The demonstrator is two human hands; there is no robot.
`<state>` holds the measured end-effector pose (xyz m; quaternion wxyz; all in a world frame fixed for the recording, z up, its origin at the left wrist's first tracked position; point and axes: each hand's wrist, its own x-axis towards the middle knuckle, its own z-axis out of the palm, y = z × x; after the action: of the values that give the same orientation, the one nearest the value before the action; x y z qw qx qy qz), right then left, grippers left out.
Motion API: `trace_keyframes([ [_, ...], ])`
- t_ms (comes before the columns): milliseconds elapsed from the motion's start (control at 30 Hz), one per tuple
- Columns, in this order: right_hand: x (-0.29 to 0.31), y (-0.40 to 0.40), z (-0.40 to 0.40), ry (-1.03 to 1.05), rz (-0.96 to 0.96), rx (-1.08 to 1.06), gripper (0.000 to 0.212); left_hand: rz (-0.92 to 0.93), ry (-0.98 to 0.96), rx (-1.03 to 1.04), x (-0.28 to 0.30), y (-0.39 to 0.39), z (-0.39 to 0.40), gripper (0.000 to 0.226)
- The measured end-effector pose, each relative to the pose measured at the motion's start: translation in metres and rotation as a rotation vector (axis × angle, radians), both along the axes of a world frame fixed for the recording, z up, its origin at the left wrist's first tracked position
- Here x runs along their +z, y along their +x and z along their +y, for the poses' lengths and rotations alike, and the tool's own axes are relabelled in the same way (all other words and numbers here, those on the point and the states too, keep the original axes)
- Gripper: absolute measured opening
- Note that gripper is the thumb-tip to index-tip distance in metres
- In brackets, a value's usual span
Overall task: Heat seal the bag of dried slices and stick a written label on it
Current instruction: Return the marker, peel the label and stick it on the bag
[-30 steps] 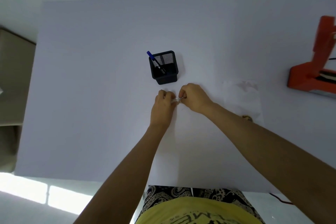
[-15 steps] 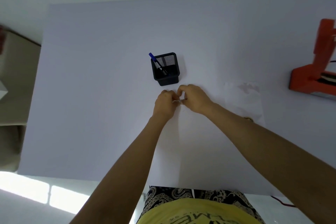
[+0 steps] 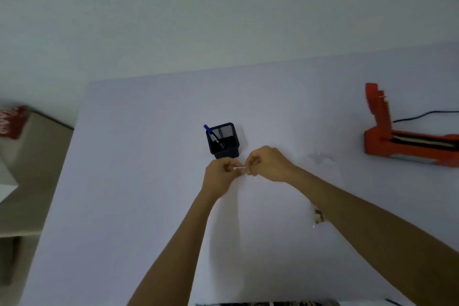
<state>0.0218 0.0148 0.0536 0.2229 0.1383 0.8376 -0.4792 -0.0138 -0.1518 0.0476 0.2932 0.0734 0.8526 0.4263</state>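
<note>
Over the middle of the white table, my left hand (image 3: pixel 219 174) and my right hand (image 3: pixel 267 163) pinch the two ends of a small white label (image 3: pixel 240 168) between them. The clear bag of dried slices (image 3: pixel 323 176) lies flat on the table to the right, partly hidden under my right forearm; a few brownish slices (image 3: pixel 318 216) show at its near end. An orange heat sealer (image 3: pixel 407 141) stands at the right edge with its arm raised. A black mesh pen holder (image 3: pixel 223 140) with a blue pen (image 3: pixel 211 131) stands just behind my hands.
The white table (image 3: pixel 136 194) has its left edge beside a beige surface (image 3: pixel 32 169) carrying a red object (image 3: pixel 12 122) and something white. A black cable (image 3: pixel 427 115) runs from the sealer off to the right. A pale wall rises behind the table.
The view has tilted upward, so the table sits lower in frame and more wall shows. My hands stay together on the small label, now slightly apart with the label visible between them.
</note>
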Motion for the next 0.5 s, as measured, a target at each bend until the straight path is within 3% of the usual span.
trace_keyframes([
  [133,0.065,0.006,0.007,-0.052,0.151,-0.202,0.007,-0.057,0.342,0.133,0.059,0.001,0.004,0.01],
  [233,0.122,0.012,0.006,-0.11,0.288,-0.308,0.008,-0.009,0.496,0.158,0.107,0.002,0.009,0.012],
  [400,0.199,0.021,-0.005,-0.026,0.462,-0.432,0.005,0.51,0.439,0.363,0.172,0.014,0.024,0.022],
  [500,0.232,0.021,-0.011,-0.004,0.515,-0.441,0.006,0.767,0.446,0.294,0.202,0.021,0.033,0.024],
])
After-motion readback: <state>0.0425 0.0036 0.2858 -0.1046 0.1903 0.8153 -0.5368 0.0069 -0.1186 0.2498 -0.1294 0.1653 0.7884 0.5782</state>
